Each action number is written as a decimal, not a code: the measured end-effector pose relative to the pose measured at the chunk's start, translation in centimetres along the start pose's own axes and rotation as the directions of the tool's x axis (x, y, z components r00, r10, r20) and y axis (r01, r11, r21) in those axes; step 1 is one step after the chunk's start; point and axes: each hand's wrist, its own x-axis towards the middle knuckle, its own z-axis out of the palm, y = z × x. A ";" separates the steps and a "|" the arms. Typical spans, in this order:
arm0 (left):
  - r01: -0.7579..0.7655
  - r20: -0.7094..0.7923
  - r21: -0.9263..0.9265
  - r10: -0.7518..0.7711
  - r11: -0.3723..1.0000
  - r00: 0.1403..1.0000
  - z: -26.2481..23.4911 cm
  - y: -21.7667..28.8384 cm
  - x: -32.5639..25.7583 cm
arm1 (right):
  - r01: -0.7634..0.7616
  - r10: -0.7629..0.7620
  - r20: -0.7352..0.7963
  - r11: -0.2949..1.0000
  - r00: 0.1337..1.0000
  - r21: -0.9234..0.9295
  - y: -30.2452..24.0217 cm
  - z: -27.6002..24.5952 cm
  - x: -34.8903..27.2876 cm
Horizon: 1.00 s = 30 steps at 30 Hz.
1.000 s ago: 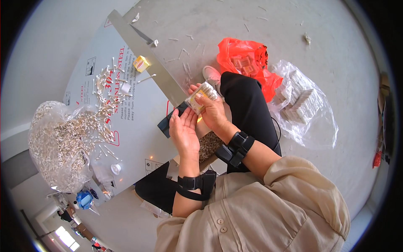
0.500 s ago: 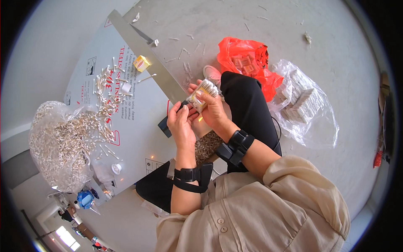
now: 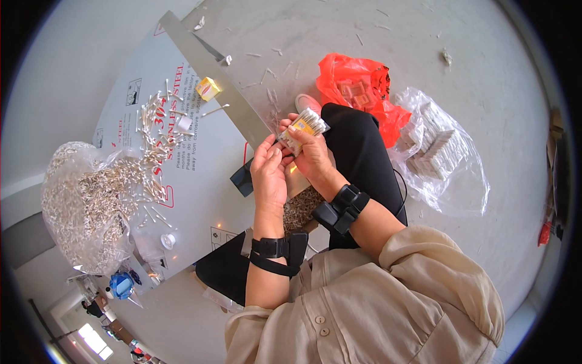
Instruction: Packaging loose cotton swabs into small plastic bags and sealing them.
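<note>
A small clear packet of cotton swabs with a yellow label is held over my lap, tilted, its white tips toward the upper right. My right hand is closed around it, thumb across the label and fingertips behind. At the packet's lower left end is my left hand, its fingers bent together against that end; their exact grip is partly hidden. Below the hands, between my forearms, a carton of loose cotton swabs shows in part. Close to my left hand, a dark flat object lies at the table's edge.
On the film-covered metal table are scattered swabs, a yellow box, a white cap and a large clear bag of swabs. A red bag and a clear bag of white packs stand on the floor.
The packet has moved slightly right and tilted so more of its label and swab row shows. My left hand has shifted a little to the right and down; my right hand keeps its hold.
</note>
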 end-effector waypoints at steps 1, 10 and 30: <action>0.001 0.001 -0.001 -0.001 1.000 1.000 0.1 -0.1 -0.1 | 0.000 0.000 -0.003 1.000 1.000 0.017 0.0 -0.1 0.0; 0.062 -0.143 -0.044 -0.068 0.997 0.987 1.1 0.4 -1.1 | 0.027 -0.027 -0.008 0.999 1.000 -0.024 0.0 0.1 -0.5; -0.017 -0.011 -0.226 0.015 0.974 1.000 1.7 -0.5 0.3 | 0.045 -0.039 -0.093 0.997 0.995 0.064 -1.7 0.0 0.4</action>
